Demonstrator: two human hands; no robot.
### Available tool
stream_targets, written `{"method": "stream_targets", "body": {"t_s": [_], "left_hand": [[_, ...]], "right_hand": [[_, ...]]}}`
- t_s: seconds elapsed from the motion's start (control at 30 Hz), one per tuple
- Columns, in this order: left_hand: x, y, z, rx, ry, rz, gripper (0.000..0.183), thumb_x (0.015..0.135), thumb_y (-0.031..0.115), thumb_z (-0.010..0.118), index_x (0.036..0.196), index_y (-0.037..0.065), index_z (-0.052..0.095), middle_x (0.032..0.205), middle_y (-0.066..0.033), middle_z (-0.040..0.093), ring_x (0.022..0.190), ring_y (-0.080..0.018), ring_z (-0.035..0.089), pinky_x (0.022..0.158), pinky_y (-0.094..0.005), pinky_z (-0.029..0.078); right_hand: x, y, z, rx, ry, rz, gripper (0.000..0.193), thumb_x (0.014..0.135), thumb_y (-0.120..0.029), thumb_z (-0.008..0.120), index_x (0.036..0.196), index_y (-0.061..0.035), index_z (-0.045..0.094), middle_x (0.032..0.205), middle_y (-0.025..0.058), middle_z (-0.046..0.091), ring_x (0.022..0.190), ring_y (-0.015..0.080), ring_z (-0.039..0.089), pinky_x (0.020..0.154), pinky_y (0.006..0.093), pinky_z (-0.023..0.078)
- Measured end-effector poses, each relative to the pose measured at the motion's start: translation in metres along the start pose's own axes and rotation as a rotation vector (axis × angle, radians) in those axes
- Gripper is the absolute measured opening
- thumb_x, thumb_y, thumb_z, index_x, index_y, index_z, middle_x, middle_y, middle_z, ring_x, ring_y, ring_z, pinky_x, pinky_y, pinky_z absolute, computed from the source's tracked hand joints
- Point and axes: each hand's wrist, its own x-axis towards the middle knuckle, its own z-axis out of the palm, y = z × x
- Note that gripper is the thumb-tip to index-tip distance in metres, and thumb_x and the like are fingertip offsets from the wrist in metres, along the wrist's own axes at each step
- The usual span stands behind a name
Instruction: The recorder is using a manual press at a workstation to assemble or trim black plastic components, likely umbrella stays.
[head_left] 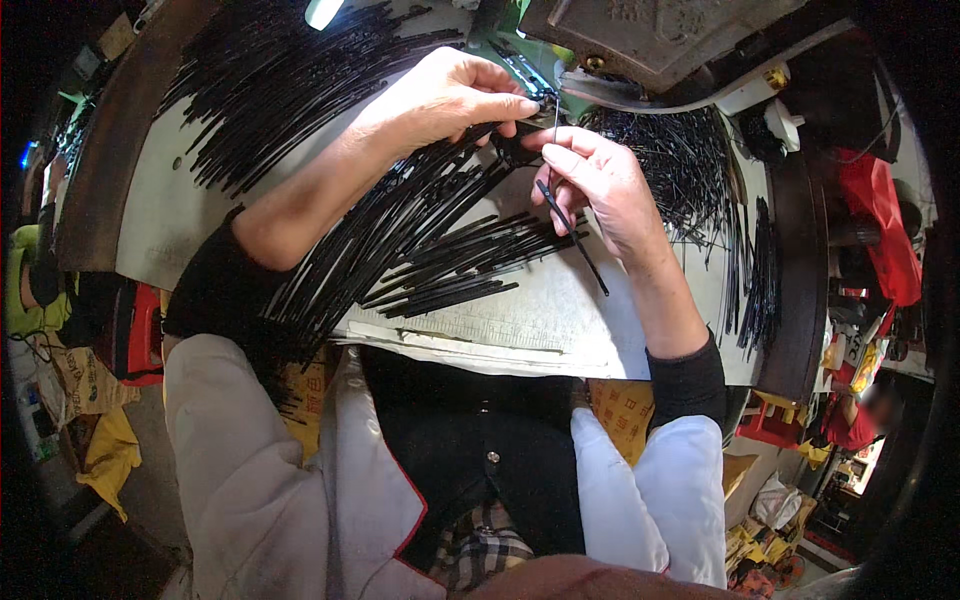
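My left hand (465, 95) reaches over the table to a small metal fixture (530, 75) under the machine. Its thumb and fingers are pinched together; what they hold, if anything, is hidden at the fingertips. Close beside it, my right hand (605, 185) is closed on a thin black rod (585, 258), which slants down to the right out of the fingers. A slim upright metal pin (556, 120) stands between the two hands. Below my left forearm lies a heap of similar black rods (400, 215), and a smaller bunch (450, 270) lies nearer to me.
Many black rods (260, 100) cover the far left of the pale tabletop (145, 225). Shorter black pieces (665, 165) are piled right of my right hand. A heavy metal machine head (660, 40) overhangs the far side. A ruler-like strip (470, 330) runs along the near edge.
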Motion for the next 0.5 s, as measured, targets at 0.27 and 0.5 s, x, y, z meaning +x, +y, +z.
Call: {"method": "stream_targets", "body": {"t_s": [0.27,0.5], "left_hand": [[0.0002,0.0023,-0.0003,0.036,0.004,-0.007,0.032,0.078,0.031,0.063,0.091,0.002,0.065,0.067,-0.0009,0.062,0.05,-0.0036,0.049,0.042,-0.0172,0.037],[0.0004,0.0072,0.0001,0.032,-0.001,-0.03,0.031,0.079,0.029,0.063,0.091,0.0,0.065,0.065,-0.0029,0.061,0.049,-0.0037,0.05,0.04,-0.0168,0.036]], "right_hand": [[0.0005,-0.0012,0.0014,-0.019,0.018,0.015,0.026,0.088,-0.016,0.048,0.104,0.0033,0.053,0.067,0.0086,0.059,0.042,0.0083,0.05,0.039,0.0174,0.037],[0.0006,-0.0003,-0.0011,-0.043,0.013,0.008,0.026,0.088,-0.017,0.049,0.103,0.0032,0.054,0.066,0.0086,0.059,0.041,0.0082,0.05,0.038,0.0171,0.036]]}}
